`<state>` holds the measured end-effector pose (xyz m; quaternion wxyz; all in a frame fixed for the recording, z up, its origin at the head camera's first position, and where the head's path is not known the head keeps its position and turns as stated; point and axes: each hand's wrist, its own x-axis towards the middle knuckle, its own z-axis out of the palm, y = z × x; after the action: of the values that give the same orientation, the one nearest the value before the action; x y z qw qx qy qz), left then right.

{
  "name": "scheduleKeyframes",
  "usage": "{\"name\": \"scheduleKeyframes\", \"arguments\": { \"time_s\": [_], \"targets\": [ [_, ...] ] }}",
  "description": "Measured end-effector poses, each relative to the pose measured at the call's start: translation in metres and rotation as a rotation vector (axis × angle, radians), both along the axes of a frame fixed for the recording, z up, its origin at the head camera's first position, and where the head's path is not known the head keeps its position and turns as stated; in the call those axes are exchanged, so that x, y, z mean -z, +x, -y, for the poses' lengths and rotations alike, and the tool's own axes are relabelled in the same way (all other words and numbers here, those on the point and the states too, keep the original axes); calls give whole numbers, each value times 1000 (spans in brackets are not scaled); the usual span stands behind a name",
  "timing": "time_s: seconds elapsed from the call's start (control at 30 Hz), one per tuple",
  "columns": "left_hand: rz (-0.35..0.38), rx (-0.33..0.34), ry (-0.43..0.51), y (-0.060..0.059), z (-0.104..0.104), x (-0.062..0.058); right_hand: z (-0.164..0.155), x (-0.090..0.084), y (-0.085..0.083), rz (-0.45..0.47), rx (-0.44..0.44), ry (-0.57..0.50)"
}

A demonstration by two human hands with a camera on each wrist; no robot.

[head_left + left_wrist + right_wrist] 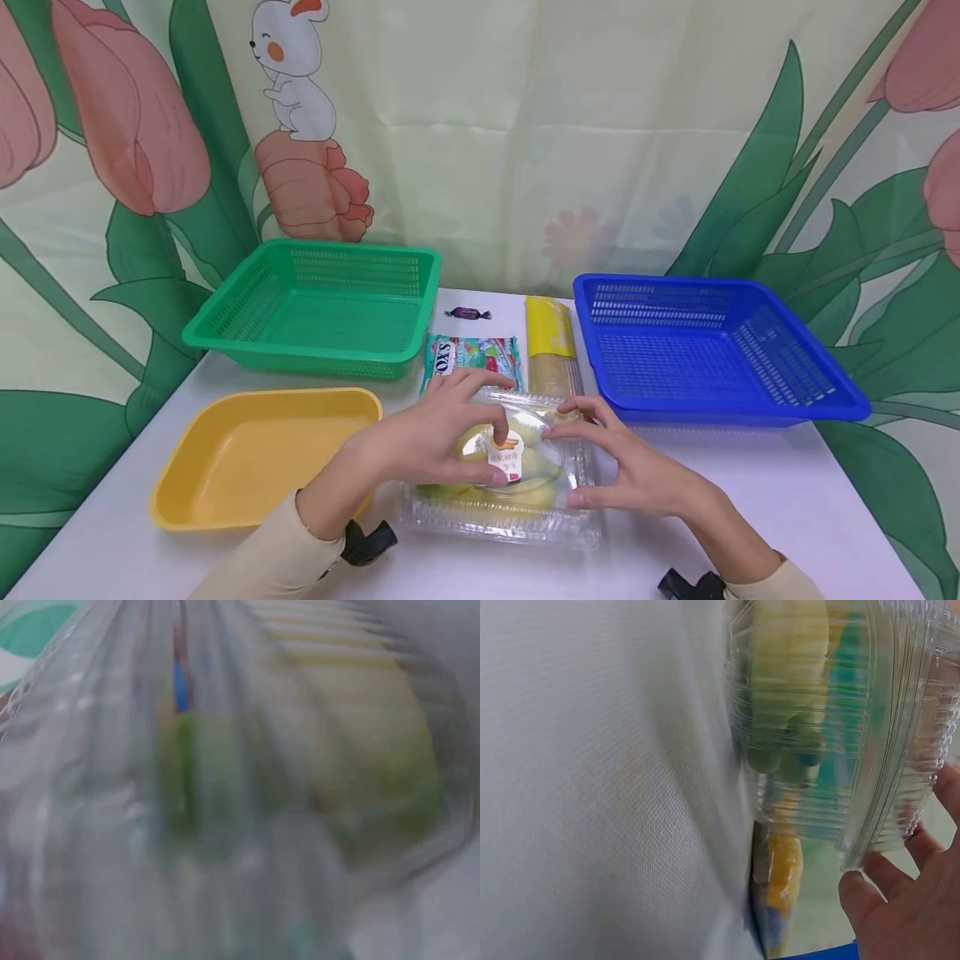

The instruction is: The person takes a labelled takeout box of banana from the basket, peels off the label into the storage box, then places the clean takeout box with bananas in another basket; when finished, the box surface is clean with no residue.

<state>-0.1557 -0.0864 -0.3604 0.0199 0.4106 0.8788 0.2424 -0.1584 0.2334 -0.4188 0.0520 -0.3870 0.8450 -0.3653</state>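
Clear plastic clamshell box lies on the white table, near its front edge and between your two hands, with yellow-green fruit inside and a small white sticker on its domed lid. Your left hand lies over the left part of the lid, fingers curled onto the dome and the thumb pressing beside the sticker, so it grips the box from above. Your right hand holds the right side, fingers bent over the far right corner and the thumb against the near edge. In the right wrist view the ribbed wall of the box fills the frame and your fingertips touch its rim; the left wrist view shows only blurred ribbed plastic with pale yellow-green behind it. Just left of the box sits a yellow tray. Farther back on the left stands a green basket, and on the far right a blue basket, whose near left corner is close to your right fingers. Between the baskets lie a mint candy packet, partly hidden by your left fingers, a long yellow packet, and a small purple wrapped sweet at the far edge.
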Motion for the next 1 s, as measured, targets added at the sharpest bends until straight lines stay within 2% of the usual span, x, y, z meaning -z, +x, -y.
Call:
{"name": "scheduleKeyframes", "arguments": {
  "time_s": [0.17,0.4,0.67,1.0],
  "targets": [
    [-18,14,-30,0,-12,4,-4,0,0,-21,0,7],
    [-30,9,-74,5,-15,12,-2,3,-2,-19,-16,5],
    [-96,17,-72,6,-18,17,-1,2,0,-13,-15,-4],
    [-69,10,-21,7,-18,24,-1,3,0,0,-12,-6]
  ]
}}
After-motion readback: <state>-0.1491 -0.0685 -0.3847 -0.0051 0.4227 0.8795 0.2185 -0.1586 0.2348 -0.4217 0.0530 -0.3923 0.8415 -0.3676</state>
